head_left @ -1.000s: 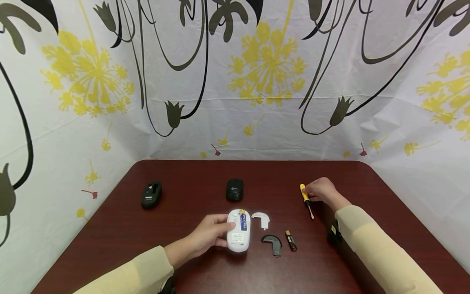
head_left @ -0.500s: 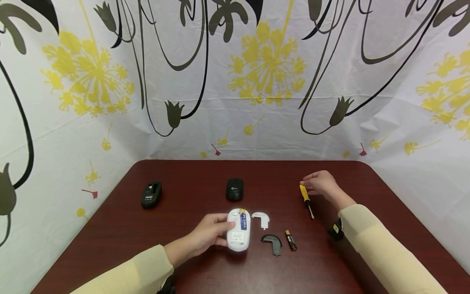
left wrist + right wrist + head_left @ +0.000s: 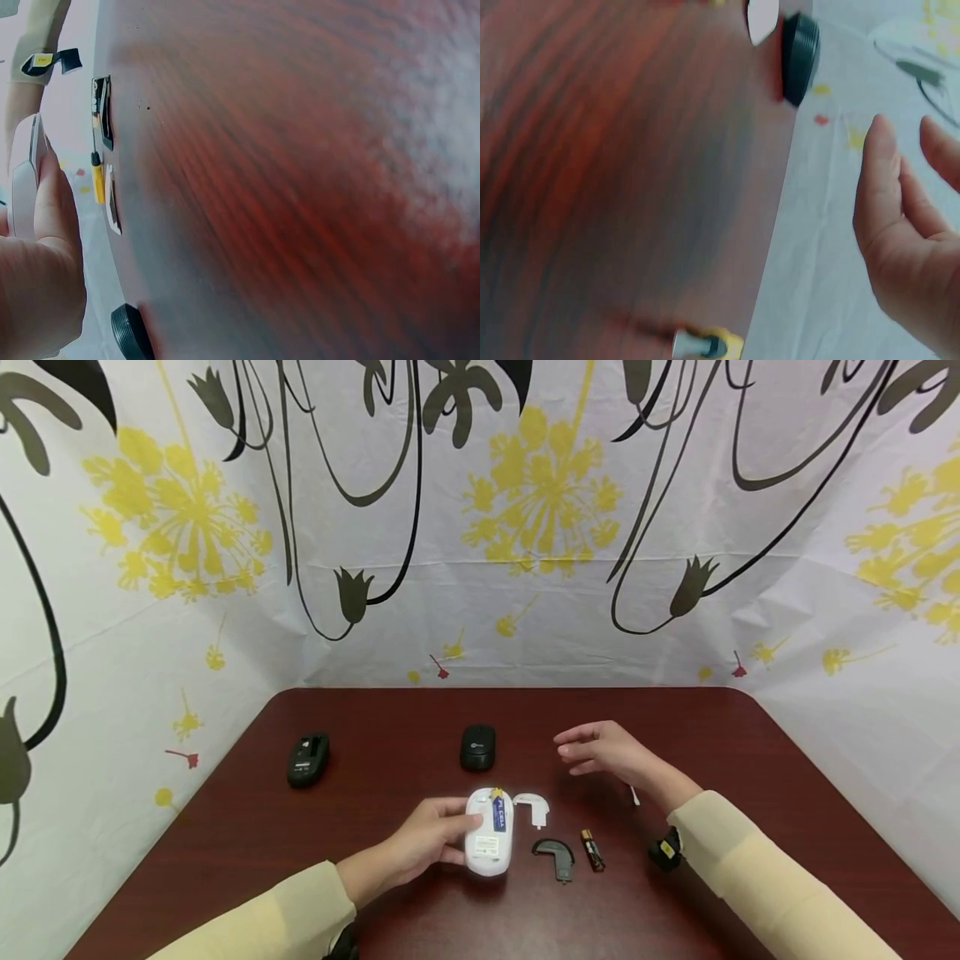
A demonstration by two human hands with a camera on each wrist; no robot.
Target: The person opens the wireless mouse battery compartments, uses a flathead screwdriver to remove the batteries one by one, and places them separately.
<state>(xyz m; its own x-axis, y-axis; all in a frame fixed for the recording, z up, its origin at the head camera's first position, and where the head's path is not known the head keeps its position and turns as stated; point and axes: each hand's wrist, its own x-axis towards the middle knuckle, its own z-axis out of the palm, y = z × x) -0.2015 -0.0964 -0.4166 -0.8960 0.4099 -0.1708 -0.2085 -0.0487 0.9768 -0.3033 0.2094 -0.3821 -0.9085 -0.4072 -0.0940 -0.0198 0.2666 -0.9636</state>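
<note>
Farthest left on the dark red surface [image 3: 427, 727], at ten o'clock from the white mouse [image 3: 487, 852], lies a black mouse [image 3: 306, 762], underside up, its long axis running one to seven. A slot in its underside faces up; what it holds is too small to tell. From eight o'clock comes the left hand [image 3: 431, 839], its thumb over the near side and fingers behind, gripping the white mouse by its left edge.

A second black mouse [image 3: 477, 747] sits top up at twelve. The white mouse shows its underside, its long axis nearly twelve to six; its uncovered compartment holds a blue battery [image 3: 498, 814], yellow end toward twelve.

Just beside it at two lies a white cover [image 3: 534, 808], its tab pointing to six; near four o'clock, a grey cover [image 3: 557, 858] with its tab toward five. Just past three is a black battery [image 3: 592, 852], copper end toward eleven.

At two, the right hand [image 3: 603, 752] hangs above the surface, fingers loosely bent toward nine, thumb apart. Behind it, mostly hidden in the head view, lies a screwdriver [image 3: 98, 184], tip toward five, yellow handle clear in the left wrist view.
</note>
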